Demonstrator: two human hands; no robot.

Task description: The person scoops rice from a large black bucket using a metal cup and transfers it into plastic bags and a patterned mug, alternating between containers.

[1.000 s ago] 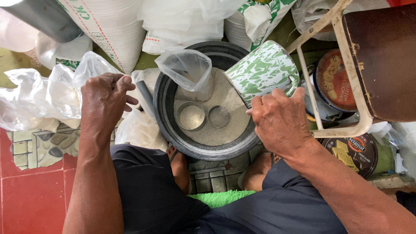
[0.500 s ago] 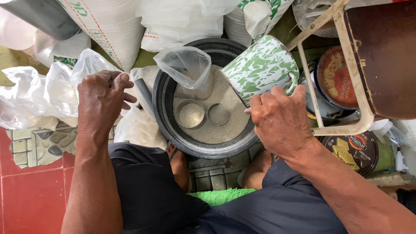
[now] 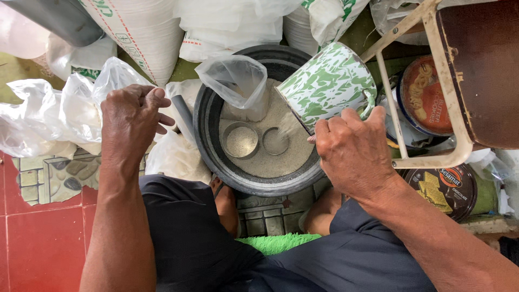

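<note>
1. While my right hand grips the green-and-white enamel mug by its handle, it is tipped mouth-down over the black basin.
2. Left hand is closed on a clear plastic bag beside the basin.
3. Grain lies around two small tins.
4. Judgement: tilt slowly, keep the mug's mouth inside the rim.

White woven sacks are stacked at twelve o'clock. A wooden stool is set at two o'clock, with a round biscuit tin seen beneath it and a second tin at four o'clock. Red floor tiles are seen at eight o'clock, and a green mat at six o'clock.
</note>
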